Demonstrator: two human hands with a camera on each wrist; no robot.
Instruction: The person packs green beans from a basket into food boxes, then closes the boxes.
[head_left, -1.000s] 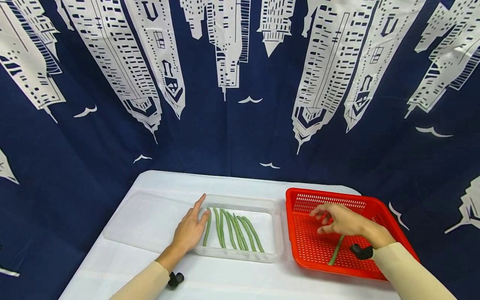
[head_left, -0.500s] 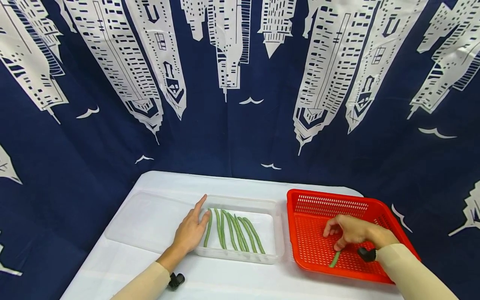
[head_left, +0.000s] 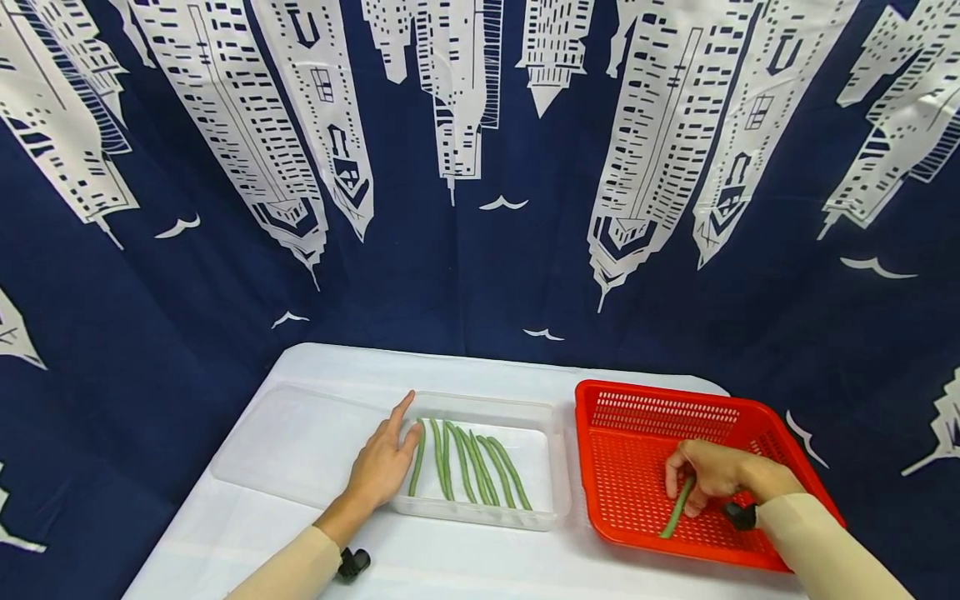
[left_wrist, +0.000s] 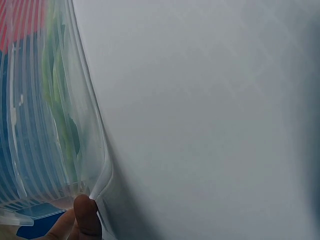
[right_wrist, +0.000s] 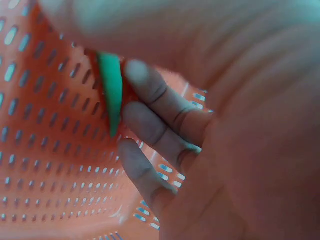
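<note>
In the head view my right hand (head_left: 705,471) is inside the red basket (head_left: 622,527), its fingers curled at a green bean (head_left: 677,510) that slants over the basket floor. From the right wrist the bean's tapered end (right_wrist: 111,92) shows between the thumb and the fingers (right_wrist: 145,122). My left hand (head_left: 381,462) rests at the left wall of a clear plastic container (head_left: 558,467), fingers mostly straight. Several green beans (head_left: 480,467) lie side by side within that container. Through its ribbed wall (left_wrist: 30,115), the left wrist view shows them blurred.
A flat translucent lid (head_left: 292,442) lies left of the container on the white table (head_left: 375,558). The red basket stands right of the container, a small gap apart. Behind the table hangs a dark blue cloth (head_left: 457,275) with white buildings and birds.
My right hand has come down and toward me in the basket, and its fingers have closed on the green bean. The left hand stays at the container wall.
</note>
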